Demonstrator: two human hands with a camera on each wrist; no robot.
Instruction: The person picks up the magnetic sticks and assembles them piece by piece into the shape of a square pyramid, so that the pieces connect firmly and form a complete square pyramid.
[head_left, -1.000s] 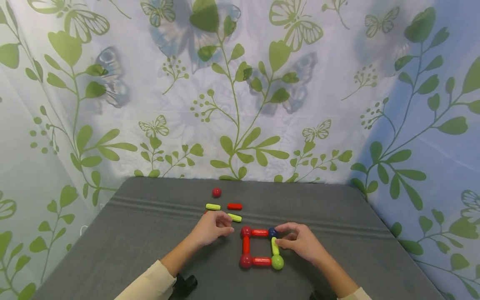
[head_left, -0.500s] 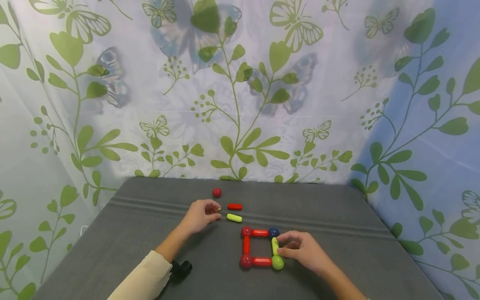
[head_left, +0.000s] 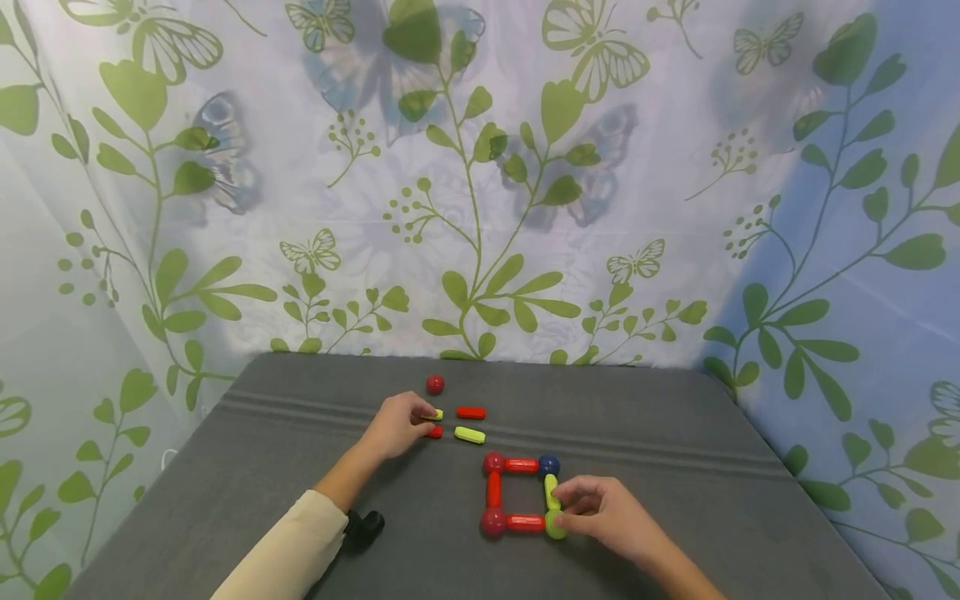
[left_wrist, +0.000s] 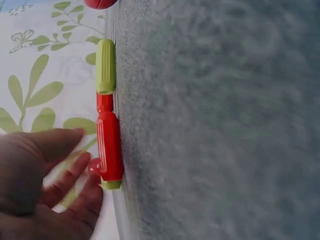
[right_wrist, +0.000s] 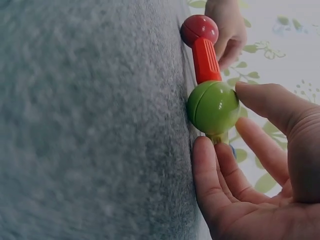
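Observation:
In the head view my left hand (head_left: 396,425) is over two loose rods, one red (head_left: 435,432) and one yellow (head_left: 437,414), partly hidden behind its fingers. The left wrist view shows thumb and fingers apart beside the red rod (left_wrist: 110,145), gripping nothing visible. A square of rods and balls lies on the table: two red balls (head_left: 493,522), a blue ball (head_left: 549,465), a green ball (head_left: 553,525), three red rods (head_left: 525,522) and one yellow rod (head_left: 552,490). My right hand (head_left: 607,512) holds the green ball (right_wrist: 214,107) between thumb and fingers.
Beyond the square lie another yellow rod (head_left: 470,435), a red rod (head_left: 471,412) and a loose red ball (head_left: 435,384). The grey table (head_left: 300,467) ends at a patterned curtain (head_left: 510,208). A black device (head_left: 364,529) is at my left wrist.
My left hand has moved left and away from the square to the loose rods. My right hand has slid down from near the blue ball to the green ball.

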